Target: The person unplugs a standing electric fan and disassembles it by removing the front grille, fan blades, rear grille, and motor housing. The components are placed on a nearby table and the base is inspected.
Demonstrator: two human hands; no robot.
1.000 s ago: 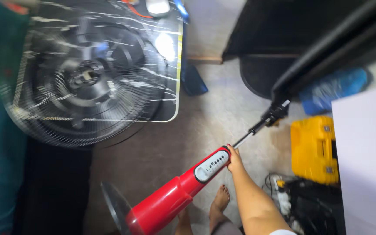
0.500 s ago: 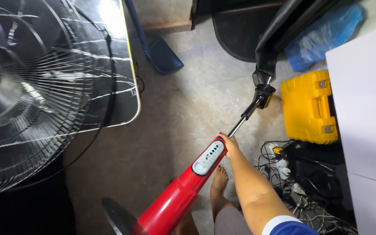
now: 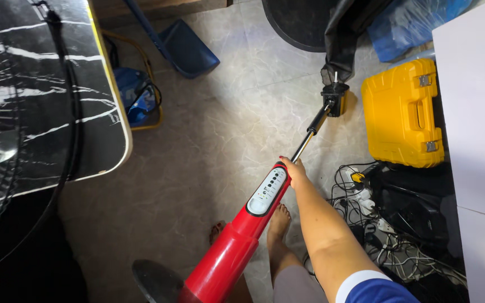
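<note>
Holding a tilted fan stand by one hand: right hand (image 3: 294,168) closing around the top end of the red column (image 3: 237,241), just above the grey control panel (image 3: 267,192), fingers curling over the collar where the thin metal pole (image 3: 309,134) is emerging; left hand not showing anywhere in view. Leaning from the dark round base (image 3: 152,280) at the bottom edge of the tiled floor (image 3: 209,146) up toward the black fitting (image 3: 333,100) at the pole's far tip, itself sitting just beside the yellow tool case (image 3: 402,115) and under the hanging black bag (image 3: 349,28). Judging by the grip, steadying or adjusting the pole's extension; any further shift calling for a firm hold at the collar and care at the tip. Leaving open floor to the left of the column, up to the rounded corner of the marble-patterned table (image 3: 116,118); crowding on the right from the tangle of cables (image 3: 377,224) and the case, with a bare foot (image 3: 279,219) close beneath the column.
</note>
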